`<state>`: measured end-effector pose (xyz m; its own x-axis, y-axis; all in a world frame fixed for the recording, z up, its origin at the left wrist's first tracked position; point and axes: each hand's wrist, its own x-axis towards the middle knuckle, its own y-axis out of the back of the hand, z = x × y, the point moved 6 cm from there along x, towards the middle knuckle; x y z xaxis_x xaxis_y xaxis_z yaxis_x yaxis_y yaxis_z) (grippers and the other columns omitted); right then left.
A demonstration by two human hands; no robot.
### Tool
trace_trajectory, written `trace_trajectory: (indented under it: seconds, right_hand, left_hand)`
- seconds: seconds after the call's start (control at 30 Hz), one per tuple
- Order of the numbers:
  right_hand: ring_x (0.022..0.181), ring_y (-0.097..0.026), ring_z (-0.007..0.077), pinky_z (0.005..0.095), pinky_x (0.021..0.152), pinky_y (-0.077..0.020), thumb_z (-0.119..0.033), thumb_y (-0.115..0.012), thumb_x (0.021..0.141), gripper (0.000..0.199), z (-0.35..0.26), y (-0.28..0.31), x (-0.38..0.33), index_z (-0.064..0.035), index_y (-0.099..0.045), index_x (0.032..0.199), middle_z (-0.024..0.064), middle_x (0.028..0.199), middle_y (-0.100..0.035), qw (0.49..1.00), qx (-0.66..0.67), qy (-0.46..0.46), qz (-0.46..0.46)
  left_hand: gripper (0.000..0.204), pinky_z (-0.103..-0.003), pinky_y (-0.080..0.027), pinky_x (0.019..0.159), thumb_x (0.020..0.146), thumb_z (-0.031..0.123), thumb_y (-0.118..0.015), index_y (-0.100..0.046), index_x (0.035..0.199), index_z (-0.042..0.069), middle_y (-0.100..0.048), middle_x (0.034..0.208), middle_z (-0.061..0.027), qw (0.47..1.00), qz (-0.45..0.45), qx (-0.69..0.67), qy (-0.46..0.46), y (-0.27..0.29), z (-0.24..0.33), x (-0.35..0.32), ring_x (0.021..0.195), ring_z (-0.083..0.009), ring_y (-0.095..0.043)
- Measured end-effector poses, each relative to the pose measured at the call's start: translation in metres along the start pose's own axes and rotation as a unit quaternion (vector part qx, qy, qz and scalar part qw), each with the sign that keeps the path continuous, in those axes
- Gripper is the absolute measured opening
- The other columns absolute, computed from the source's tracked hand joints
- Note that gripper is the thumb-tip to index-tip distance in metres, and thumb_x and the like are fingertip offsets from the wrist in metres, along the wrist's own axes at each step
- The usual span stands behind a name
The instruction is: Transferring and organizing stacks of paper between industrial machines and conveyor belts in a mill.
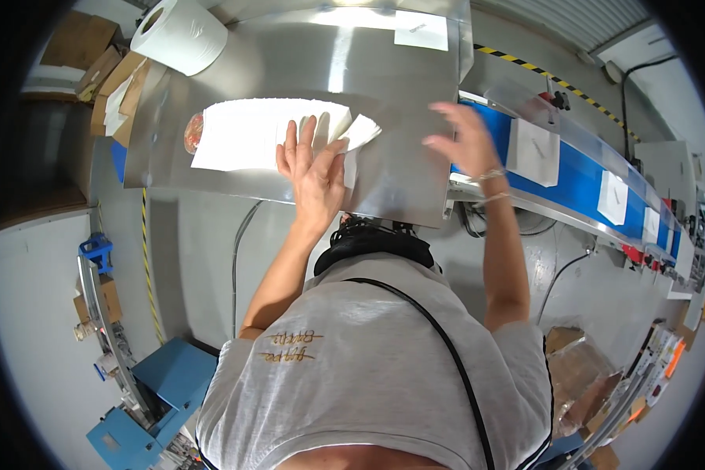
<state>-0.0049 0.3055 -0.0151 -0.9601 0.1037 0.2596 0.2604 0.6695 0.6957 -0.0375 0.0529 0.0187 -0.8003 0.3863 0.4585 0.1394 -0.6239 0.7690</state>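
Note:
My left hand (315, 164) lies on the near right part of a long row of white paper pieces (243, 133), its fingers stretched out. They look like packed flat bags or envelopes, but I cannot tell which. At the row's right end a few pieces (362, 131) lean away, close to my index finger. A rounded red-patterned thing (194, 133) sits against the left end. To the right, my right hand (466, 141) is over the start of a blue conveyor belt (544, 178). Slightly blurred, it has thumb and fingers apart and nothing visible in it.
The row rests on a steel table (403, 180). A big white paper roll (178, 35) stands at its far left corner, and one white piece (421, 30) lies at its far edge. Spaced white pieces (533, 152) lie along the belt, beside a clear guard (517, 102). Cardboard boxes (121, 98) stand left.

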Motion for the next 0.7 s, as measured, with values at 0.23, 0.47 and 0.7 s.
trace_trajectory:
  seconds: [0.23,0.47,0.7]
  right_hand:
    - [0.111,-0.052,0.0188,0.0299,0.095,-0.0407,-0.027,-0.069,0.081,0.053,-0.029,-0.079,0.021,-0.0016,-0.05,0.123,0.0123,0.129,-0.049,0.96,0.221,-0.004,-0.173]
    - [0.083,-0.061,0.0288,0.0353,0.071,-0.0468,-0.042,-0.062,0.082,0.043,0.139,0.007,-0.051,-0.0009,-0.059,0.096,0.0147,0.091,-0.064,0.963,-0.013,-0.243,0.113]
    - [0.1,-0.057,0.0325,0.0387,0.087,-0.0451,-0.035,-0.074,0.072,0.056,0.086,0.053,-0.038,-0.0036,-0.056,0.115,0.0179,0.111,-0.06,0.92,-0.288,-0.219,0.154]
  left_hand:
    - [0.049,-0.054,-0.015,0.106,0.077,0.021,-0.069,-0.056,0.122,0.009,-0.025,0.146,-0.0202,1.0,-0.028,-0.002,0.003,0.007,-0.002,0.003,0.136,-0.0409,-0.017]
    - [0.034,-0.048,-0.029,0.102,0.077,0.003,-0.066,-0.063,0.11,0.005,-0.046,0.131,-0.0179,1.0,0.023,0.01,-0.007,0.011,-0.012,0.001,0.126,-0.04,-0.036]
    - [0.031,-0.051,-0.021,0.105,0.074,0.002,-0.066,-0.067,0.104,0.011,-0.044,0.133,-0.0154,0.999,0.026,-0.006,0.022,0.008,-0.018,0.0,0.13,-0.0385,-0.03]
